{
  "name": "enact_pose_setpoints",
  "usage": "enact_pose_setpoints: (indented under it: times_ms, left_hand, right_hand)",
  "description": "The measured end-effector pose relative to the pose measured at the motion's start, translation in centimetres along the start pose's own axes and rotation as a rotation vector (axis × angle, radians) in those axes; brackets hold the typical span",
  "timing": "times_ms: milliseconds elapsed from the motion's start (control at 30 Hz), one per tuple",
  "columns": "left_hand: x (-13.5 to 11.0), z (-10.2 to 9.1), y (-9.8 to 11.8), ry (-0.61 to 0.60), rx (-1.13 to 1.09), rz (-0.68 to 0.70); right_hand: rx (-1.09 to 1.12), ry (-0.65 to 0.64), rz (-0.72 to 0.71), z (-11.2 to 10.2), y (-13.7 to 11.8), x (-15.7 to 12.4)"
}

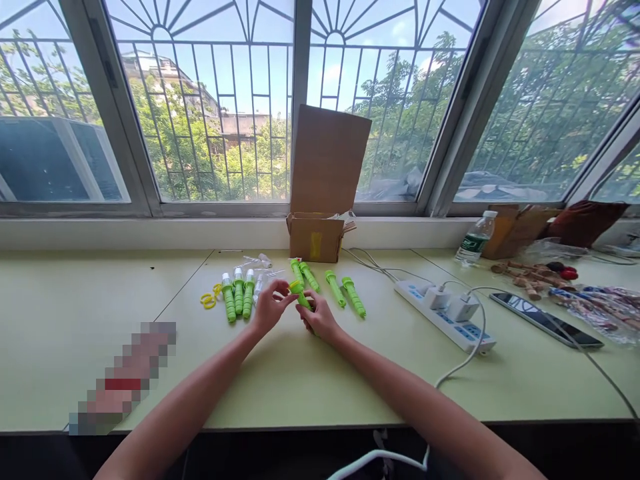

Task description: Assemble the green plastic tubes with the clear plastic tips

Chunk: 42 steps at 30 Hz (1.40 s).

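Observation:
Between my two hands, just above the table, is a green ribbed plastic tube (303, 300), tilted. My right hand (320, 318) wraps its fingers round the lower part. My left hand (271, 308) pinches at its upper end, where a yellow-green part shows. Left of my hands, several green tubes with clear-white tips (239, 293) lie side by side, with yellow rings (208, 301) and clear plastic pieces (263, 261) near them. Beyond my hands are two more green tubes (309, 276), and two others (354, 297) lie to the right.
An open cardboard box (315, 240) stands against the window sill. A white power strip (445, 317) with plugs and cables lies to the right, beside a phone (545, 320). Farther right are a water bottle (475, 239) and wooden pieces (530, 277). A pixelated patch covers something at left.

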State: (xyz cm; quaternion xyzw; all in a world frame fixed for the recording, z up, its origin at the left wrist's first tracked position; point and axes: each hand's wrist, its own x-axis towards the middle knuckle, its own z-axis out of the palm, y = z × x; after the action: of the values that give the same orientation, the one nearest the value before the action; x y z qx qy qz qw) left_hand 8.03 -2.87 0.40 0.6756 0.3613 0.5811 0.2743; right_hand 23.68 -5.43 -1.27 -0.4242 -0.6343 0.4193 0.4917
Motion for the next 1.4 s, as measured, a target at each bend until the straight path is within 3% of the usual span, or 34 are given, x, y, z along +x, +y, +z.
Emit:
enact_pose_setpoints:
  times_ms: [600, 833, 967, 1400]
  left_hand:
    - [0.06, 0.01, -0.43, -0.009, 0.037, 0.008]
    - [-0.13, 0.02, -0.38, 0.035, 0.093, 0.057]
    - [-0.19, 0.12, -0.61, 0.052, 0.134, 0.117]
    - [0.14, 0.3, -0.17, 0.05, 0.179, 0.222]
  right_hand:
    - [-0.058, -0.065, 0.007, -0.41, 0.73, 0.16]
    - [-0.398, 0.041, -0.185, -0.16, 0.18, -0.34]
    - [-0.54, 0.103, -0.207, -0.13, 0.27, -0.45]
    - [-0.28, 0.1, -0.191, -0.27, 0.38, -0.68]
